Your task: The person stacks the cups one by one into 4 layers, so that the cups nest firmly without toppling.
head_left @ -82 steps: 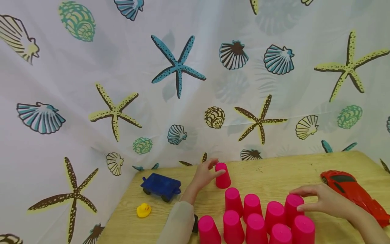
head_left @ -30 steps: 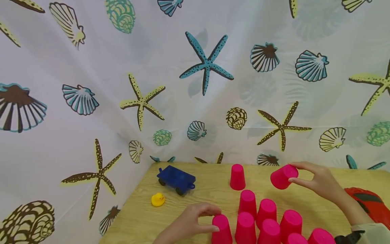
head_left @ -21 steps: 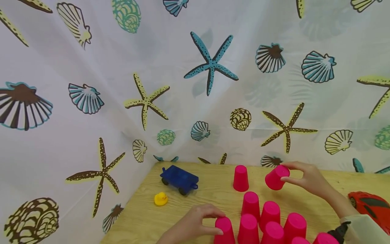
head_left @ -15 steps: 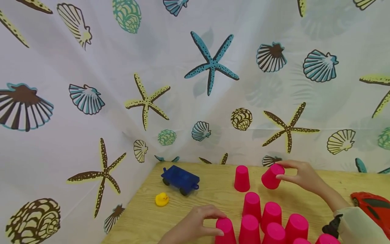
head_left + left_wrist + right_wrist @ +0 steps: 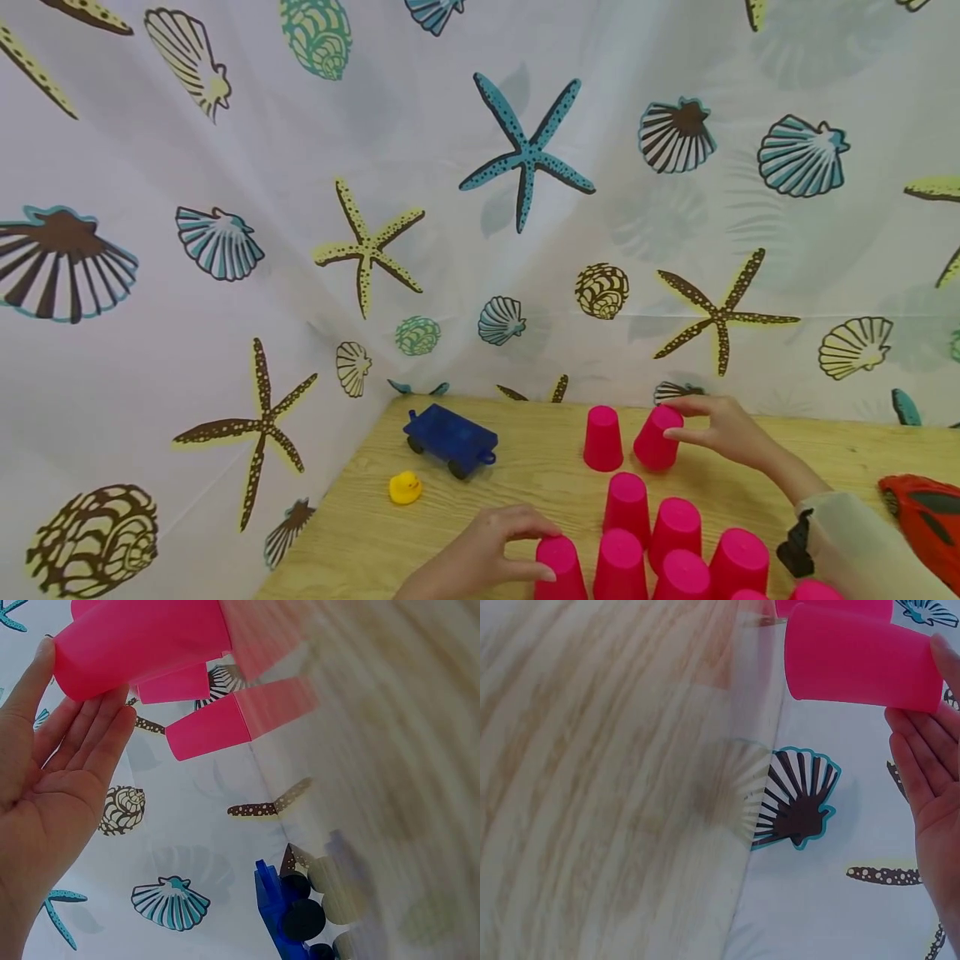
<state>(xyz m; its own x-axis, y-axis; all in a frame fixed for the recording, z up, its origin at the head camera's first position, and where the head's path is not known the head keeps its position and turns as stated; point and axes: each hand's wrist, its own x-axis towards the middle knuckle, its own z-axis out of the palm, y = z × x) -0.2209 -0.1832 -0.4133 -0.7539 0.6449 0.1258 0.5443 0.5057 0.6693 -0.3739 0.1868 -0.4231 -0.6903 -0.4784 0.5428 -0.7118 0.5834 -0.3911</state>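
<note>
Pink cup (image 5: 654, 443), far side of wooden table (image 5: 532, 454): slightly tilted, pinched near its top by thumb and fingers of right hand (image 5: 726, 429), just beside upright cup (image 5: 603, 440). Rim contact with table: I cannot tell. Left hand (image 5: 491, 547) pinches nearer cup (image 5: 561, 573), left of cup cluster (image 5: 620, 565).

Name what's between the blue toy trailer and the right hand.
In the head view: bare tabletop, then two pink cups, the second held by the right hand.
</note>
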